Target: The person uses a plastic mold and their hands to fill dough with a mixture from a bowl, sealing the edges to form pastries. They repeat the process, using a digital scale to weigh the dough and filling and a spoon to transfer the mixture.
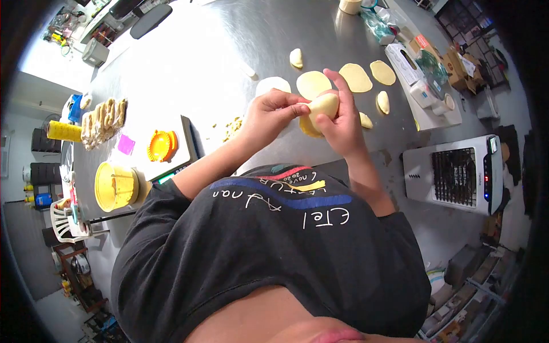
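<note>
My left hand [273, 115] pinches the left edge of a folded pale yellow dough piece [325, 106] between thumb and fingers. My right hand [343, 123] supports the same piece from the right, thumb in front and index finger raised. Part of the dough's underside hangs below it. Just beyond my hands, flat dough rounds lie on the steel table [229, 57]: one pale [273, 86], one yellow [313, 84], and two more [355, 78] [382, 72] to the right. Filled crescents lie at the back [296, 58] and right [383, 102], with another [366, 120] beside my right hand.
An orange mould [162, 145] rests on a scale [186, 137] at left, near a yellow tub [114, 186] and crumbs [233, 129]. Twisted dough-like strips [104, 123] lie farther left. Boxes [403, 64] line the right side; a white appliance [452, 174] stands beyond the table.
</note>
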Demonstrator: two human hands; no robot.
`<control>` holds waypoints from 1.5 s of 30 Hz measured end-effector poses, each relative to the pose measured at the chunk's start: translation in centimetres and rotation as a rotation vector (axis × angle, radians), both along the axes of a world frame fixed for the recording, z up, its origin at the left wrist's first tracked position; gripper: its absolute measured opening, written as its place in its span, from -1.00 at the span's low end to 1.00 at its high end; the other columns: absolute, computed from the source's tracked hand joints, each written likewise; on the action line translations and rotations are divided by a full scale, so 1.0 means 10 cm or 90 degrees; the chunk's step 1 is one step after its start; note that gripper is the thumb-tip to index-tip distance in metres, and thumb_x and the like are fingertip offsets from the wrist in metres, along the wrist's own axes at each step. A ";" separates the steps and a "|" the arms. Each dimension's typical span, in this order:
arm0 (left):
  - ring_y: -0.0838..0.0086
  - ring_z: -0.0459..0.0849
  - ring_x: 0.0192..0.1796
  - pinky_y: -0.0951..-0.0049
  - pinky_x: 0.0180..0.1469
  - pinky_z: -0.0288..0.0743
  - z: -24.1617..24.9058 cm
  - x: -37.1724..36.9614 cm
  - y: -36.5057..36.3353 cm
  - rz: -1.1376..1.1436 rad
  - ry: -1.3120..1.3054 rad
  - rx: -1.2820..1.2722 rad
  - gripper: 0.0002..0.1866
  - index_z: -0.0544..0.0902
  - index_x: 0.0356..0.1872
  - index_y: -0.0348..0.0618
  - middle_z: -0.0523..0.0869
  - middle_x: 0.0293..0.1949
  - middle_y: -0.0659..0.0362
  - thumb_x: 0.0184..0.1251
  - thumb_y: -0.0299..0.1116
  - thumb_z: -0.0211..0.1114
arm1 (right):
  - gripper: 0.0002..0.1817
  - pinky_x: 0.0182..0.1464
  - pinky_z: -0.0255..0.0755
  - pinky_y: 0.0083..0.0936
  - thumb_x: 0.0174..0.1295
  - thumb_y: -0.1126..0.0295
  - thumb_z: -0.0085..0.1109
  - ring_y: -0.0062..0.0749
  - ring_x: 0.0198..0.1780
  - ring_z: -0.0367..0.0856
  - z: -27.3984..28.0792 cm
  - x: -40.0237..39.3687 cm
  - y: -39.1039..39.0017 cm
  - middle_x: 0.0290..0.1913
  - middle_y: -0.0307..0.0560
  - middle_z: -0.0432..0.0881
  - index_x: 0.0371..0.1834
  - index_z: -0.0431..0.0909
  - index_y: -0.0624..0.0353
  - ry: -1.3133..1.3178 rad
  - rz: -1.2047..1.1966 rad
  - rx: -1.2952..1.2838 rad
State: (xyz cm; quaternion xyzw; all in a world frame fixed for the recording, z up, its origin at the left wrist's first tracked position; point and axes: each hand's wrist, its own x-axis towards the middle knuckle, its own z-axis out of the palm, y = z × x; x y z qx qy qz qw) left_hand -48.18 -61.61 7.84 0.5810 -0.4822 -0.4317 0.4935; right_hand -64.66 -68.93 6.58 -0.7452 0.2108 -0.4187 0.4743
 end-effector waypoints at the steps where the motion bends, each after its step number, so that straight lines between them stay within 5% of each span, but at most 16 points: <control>1: 0.55 0.56 -0.09 0.52 0.04 0.42 -0.02 0.01 -0.01 -0.001 0.000 0.000 -0.78 0.66 -0.17 -0.25 0.65 -0.19 0.19 0.21 -0.36 0.34 | -0.26 -0.22 0.43 -0.57 -0.01 0.48 0.10 -0.51 -0.34 0.50 0.00 -0.01 0.00 -0.31 -0.09 0.52 0.34 0.10 0.11 0.000 -0.001 0.000; 7: 0.51 0.56 -0.07 0.46 0.08 0.39 -0.03 0.02 -0.04 -0.059 0.210 0.112 -0.73 0.64 -0.12 -0.23 0.63 -0.17 0.18 0.26 -0.27 0.28 | -0.23 -0.15 0.38 -0.65 0.00 0.49 0.06 -0.63 -0.26 0.47 -0.05 -0.03 -0.03 -0.27 -0.17 0.53 0.37 0.05 0.20 0.002 -0.007 0.022; 9: 0.65 0.53 -0.17 0.61 -0.08 0.37 -0.08 0.01 -0.06 -0.062 0.470 0.130 -0.73 0.66 -0.09 -0.21 0.64 -0.19 0.26 0.29 -0.26 0.25 | -0.26 -0.25 0.42 -0.59 0.01 0.45 0.13 -0.54 -0.35 0.49 -0.09 0.00 -0.02 -0.36 -0.12 0.51 0.34 0.10 0.13 -0.096 -0.004 0.019; 12: 0.63 0.53 -0.15 0.58 -0.02 0.37 -0.18 -0.01 -0.08 -0.084 0.556 0.126 -0.70 0.63 -0.07 -0.24 0.64 -0.18 0.24 0.30 -0.25 0.24 | -0.25 -0.24 0.42 -0.59 0.01 0.47 0.14 -0.57 -0.35 0.48 -0.07 0.02 0.01 -0.36 -0.16 0.50 0.34 0.09 0.15 -0.134 -0.006 0.021; 13: 0.63 0.53 -0.15 0.58 -0.02 0.37 -0.16 -0.04 -0.08 -0.085 0.556 0.126 -0.70 0.63 -0.07 -0.24 0.64 -0.18 0.24 0.30 -0.25 0.24 | -0.25 -0.24 0.42 -0.59 0.01 0.47 0.14 -0.57 -0.35 0.48 -0.06 0.01 0.01 -0.36 -0.16 0.50 0.34 0.09 0.15 -0.134 -0.008 0.020; 15: 0.60 0.54 -0.18 0.56 -0.02 0.38 -0.09 -0.13 -0.03 -0.024 0.226 -0.010 -0.71 0.63 -0.08 -0.26 0.64 -0.19 0.24 0.32 -0.26 0.23 | -0.25 -0.23 0.42 -0.59 0.00 0.50 0.14 -0.58 -0.33 0.47 -0.02 -0.01 0.03 -0.35 -0.16 0.48 0.34 0.09 0.15 -0.122 -0.035 0.031; 22: 0.57 0.52 -0.28 0.56 -0.15 0.40 -0.19 -0.13 -0.02 0.000 0.012 -0.186 -0.81 0.72 -0.24 -0.14 0.66 -0.33 0.21 0.14 -0.33 0.37 | -0.25 -0.22 0.42 -0.60 -0.01 0.53 0.14 -0.57 -0.30 0.48 -0.03 -0.03 0.03 -0.29 -0.13 0.47 0.33 0.10 0.16 -0.135 -0.048 0.000; 32: 0.57 0.55 -0.23 0.54 -0.12 0.41 -0.09 -0.10 -0.03 -0.032 -0.104 -0.253 -0.81 0.72 -0.29 -0.19 0.66 -0.38 0.21 0.15 -0.30 0.37 | -0.26 -0.20 0.43 -0.61 -0.01 0.53 0.13 -0.57 -0.29 0.48 -0.01 -0.07 0.04 -0.26 -0.11 0.47 0.32 0.11 0.18 -0.144 -0.054 0.004; 34: 0.60 0.55 -0.18 0.54 -0.06 0.39 0.01 -0.11 0.01 -0.058 0.157 -0.056 -0.77 0.69 -0.21 -0.23 0.67 -0.30 0.21 0.20 -0.29 0.34 | -0.27 -0.19 0.44 -0.62 -0.01 0.54 0.12 -0.57 -0.28 0.48 0.01 -0.07 0.04 -0.25 -0.11 0.47 0.32 0.11 0.19 -0.138 -0.056 -0.003; 37: 0.61 0.55 -0.16 0.54 -0.03 0.39 -0.05 -0.11 -0.04 -0.070 0.402 0.013 -0.72 0.64 -0.11 -0.24 0.66 -0.23 0.21 0.23 -0.30 0.31 | -0.27 -0.19 0.44 -0.63 -0.02 0.55 0.12 -0.57 -0.27 0.49 0.03 -0.04 0.07 -0.24 -0.10 0.47 0.32 0.11 0.20 -0.169 -0.051 -0.016; 39: 0.62 0.55 -0.17 0.56 -0.04 0.39 -0.04 -0.15 -0.01 -0.069 0.436 0.030 -0.68 0.60 -0.03 -0.23 0.65 -0.22 0.20 0.22 -0.32 0.32 | -0.27 -0.18 0.45 -0.62 -0.01 0.57 0.11 -0.57 -0.26 0.49 0.04 -0.04 0.08 -0.22 -0.10 0.47 0.32 0.10 0.22 -0.192 -0.037 -0.003; 42: 0.59 0.55 -0.19 0.55 -0.06 0.39 -0.05 -0.20 0.03 -0.028 0.346 -0.025 -0.70 0.63 -0.06 -0.20 0.65 -0.25 0.22 0.20 -0.34 0.33 | -0.27 -0.17 0.46 -0.61 -0.01 0.57 0.10 -0.56 -0.26 0.50 0.05 -0.05 0.09 -0.21 -0.10 0.47 0.32 0.09 0.24 -0.164 -0.081 -0.020; 44: 0.55 0.55 -0.23 0.55 -0.08 0.39 -0.08 -0.20 0.06 -0.036 0.009 -0.198 -0.76 0.67 -0.14 -0.17 0.67 -0.26 0.21 0.16 -0.36 0.35 | -0.27 -0.15 0.47 -0.61 -0.01 0.58 0.10 -0.56 -0.25 0.50 0.07 -0.04 0.10 -0.20 -0.10 0.46 0.31 0.09 0.25 -0.175 -0.086 -0.009; 45: 0.55 0.55 -0.23 0.55 -0.08 0.39 -0.08 -0.20 0.07 -0.036 0.009 -0.198 -0.76 0.67 -0.14 -0.17 0.67 -0.26 0.21 0.16 -0.36 0.35 | -0.27 -0.14 0.47 -0.60 -0.01 0.58 0.10 -0.56 -0.25 0.50 0.08 -0.04 0.11 -0.19 -0.09 0.46 0.31 0.09 0.26 -0.186 -0.091 0.003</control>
